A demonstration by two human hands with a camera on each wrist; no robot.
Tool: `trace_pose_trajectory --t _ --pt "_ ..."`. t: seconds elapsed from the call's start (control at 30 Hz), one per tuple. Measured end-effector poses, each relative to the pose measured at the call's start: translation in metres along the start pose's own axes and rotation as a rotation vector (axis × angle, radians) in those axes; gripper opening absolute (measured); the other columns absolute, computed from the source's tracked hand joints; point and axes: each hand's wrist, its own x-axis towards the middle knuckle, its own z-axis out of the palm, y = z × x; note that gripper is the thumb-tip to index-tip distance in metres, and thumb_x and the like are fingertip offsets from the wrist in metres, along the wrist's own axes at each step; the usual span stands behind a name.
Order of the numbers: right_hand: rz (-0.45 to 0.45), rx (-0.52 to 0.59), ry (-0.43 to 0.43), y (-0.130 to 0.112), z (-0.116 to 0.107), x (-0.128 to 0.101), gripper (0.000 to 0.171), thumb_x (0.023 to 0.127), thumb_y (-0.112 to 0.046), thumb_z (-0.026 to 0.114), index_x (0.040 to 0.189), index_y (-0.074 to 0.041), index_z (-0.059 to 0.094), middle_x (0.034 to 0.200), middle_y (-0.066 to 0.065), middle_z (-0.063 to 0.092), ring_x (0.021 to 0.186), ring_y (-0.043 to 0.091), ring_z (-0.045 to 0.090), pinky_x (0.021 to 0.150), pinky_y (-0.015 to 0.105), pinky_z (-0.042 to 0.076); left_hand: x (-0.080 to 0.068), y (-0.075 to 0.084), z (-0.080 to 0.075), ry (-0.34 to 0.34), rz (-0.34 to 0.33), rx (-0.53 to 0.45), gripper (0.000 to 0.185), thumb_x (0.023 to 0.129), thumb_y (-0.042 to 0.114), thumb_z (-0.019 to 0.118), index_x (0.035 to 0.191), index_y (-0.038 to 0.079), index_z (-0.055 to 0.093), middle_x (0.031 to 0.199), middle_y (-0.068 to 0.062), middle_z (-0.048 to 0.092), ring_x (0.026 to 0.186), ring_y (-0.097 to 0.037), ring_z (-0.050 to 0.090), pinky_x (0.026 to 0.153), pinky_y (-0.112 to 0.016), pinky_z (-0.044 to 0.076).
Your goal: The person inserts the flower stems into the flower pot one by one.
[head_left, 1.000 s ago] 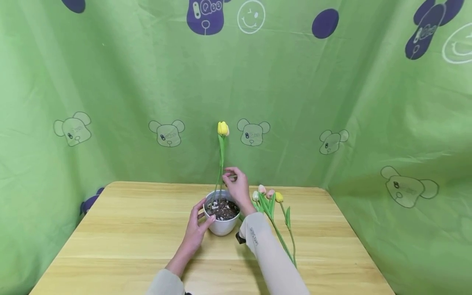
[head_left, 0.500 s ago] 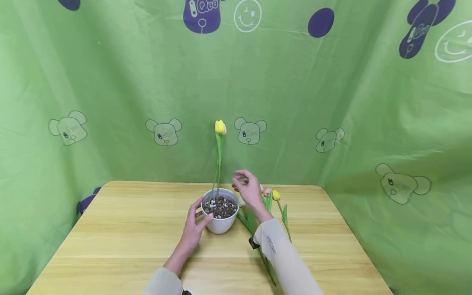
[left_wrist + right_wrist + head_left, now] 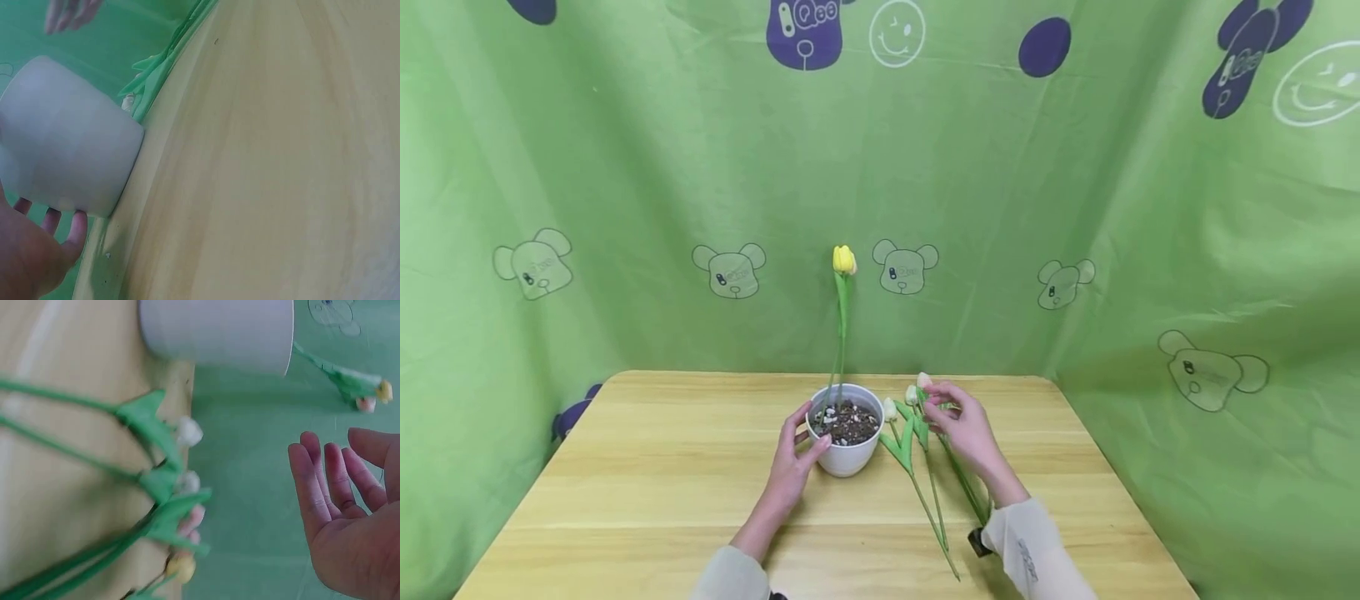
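A white flower pot (image 3: 847, 461) with dark soil (image 3: 855, 423) stands on the table. In it rises a yellow tulip (image 3: 842, 259) with a pink bloom just behind. My left hand (image 3: 790, 468) holds the pot at its left, thumb at the front rim and fingers round the side. To the right of the pot lie loose tulips: white ones (image 3: 891, 409), pink ones (image 3: 923, 381) and a yellow one (image 3: 181, 567). Over these hovers my right hand (image 3: 964, 427), fingers slightly bent, nothing between them in the right wrist view; in the head view it covers some blooms.
The wooden table (image 3: 647, 483) ends at a green patterned curtain (image 3: 805, 167) that hangs behind and along both sides. Long tulip stems (image 3: 934, 523) reach toward the table's front, close to my right sleeve (image 3: 1037, 550).
My right hand has moved right and a little down, away from the potted tulips to above the loose ones. The left hand stays on the pot.
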Motion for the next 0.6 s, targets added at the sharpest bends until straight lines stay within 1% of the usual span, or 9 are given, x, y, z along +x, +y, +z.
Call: trace_pose_trajectory --t 0.1,0.2,0.3,0.37,0.47,0.6 --pt "0.039 -0.008 0.025 0.012 -0.018 -0.010 0.033 0.102 -0.008 0.064 0.134 0.000 0.061 0.121 0.022 0.062 0.095 0.029 0.074 0.087 0.039 0.064 -0.001 0.001 -0.001 0.006 -0.009 -0.005 0.072 0.095 0.033 0.073 0.158 0.032 0.037 0.163 -0.013 0.033 0.139 -0.043 0.047 0.107 -0.063 0.049" --pt "0.076 -0.016 0.051 0.026 -0.034 -0.019 0.034 0.103 -0.010 0.063 0.135 0.002 0.059 0.121 0.022 0.061 0.096 0.030 0.074 0.085 0.037 0.065 -0.001 0.002 -0.001 0.009 -0.003 -0.004 0.072 0.095 0.033 0.073 0.158 0.031 0.037 0.162 -0.014 0.034 0.138 -0.044 0.047 0.106 -0.064 0.049" --pt "0.123 -0.039 0.078 0.041 -0.049 -0.027 0.036 0.103 -0.011 0.063 0.137 0.002 0.058 0.123 0.021 0.061 0.098 0.031 0.073 0.088 0.038 0.064 0.000 0.002 0.000 0.003 0.001 -0.009 0.072 0.096 0.032 0.072 0.159 0.030 0.037 0.163 -0.014 0.033 0.139 -0.044 0.046 0.107 -0.064 0.049" --pt "0.155 -0.050 0.097 0.050 -0.056 -0.033 0.037 0.103 -0.010 0.063 0.137 0.003 0.057 0.123 0.021 0.061 0.098 0.032 0.073 0.089 0.040 0.064 0.000 0.002 0.000 -0.001 -0.003 -0.016 0.073 0.096 0.033 0.072 0.159 0.030 0.037 0.164 -0.013 0.032 0.139 -0.044 0.046 0.108 -0.064 0.048" --pt "0.199 -0.080 0.113 0.063 -0.065 -0.040 0.039 0.103 -0.009 0.063 0.138 0.006 0.055 0.122 0.022 0.062 0.097 0.032 0.073 0.088 0.041 0.064 0.000 0.002 0.001 -0.004 -0.007 -0.020 0.072 0.096 0.033 0.072 0.159 0.030 0.036 0.164 -0.013 0.031 0.140 -0.045 0.045 0.108 -0.065 0.047" --pt "0.237 -0.096 0.121 0.078 -0.072 -0.048 0.040 0.102 -0.007 0.063 0.138 0.008 0.055 0.120 0.024 0.062 0.093 0.031 0.074 0.082 0.037 0.065 -0.001 0.002 0.001 -0.001 -0.005 -0.021 0.072 0.096 0.033 0.072 0.159 0.030 0.037 0.164 -0.014 0.032 0.140 -0.045 0.045 0.109 -0.065 0.047"
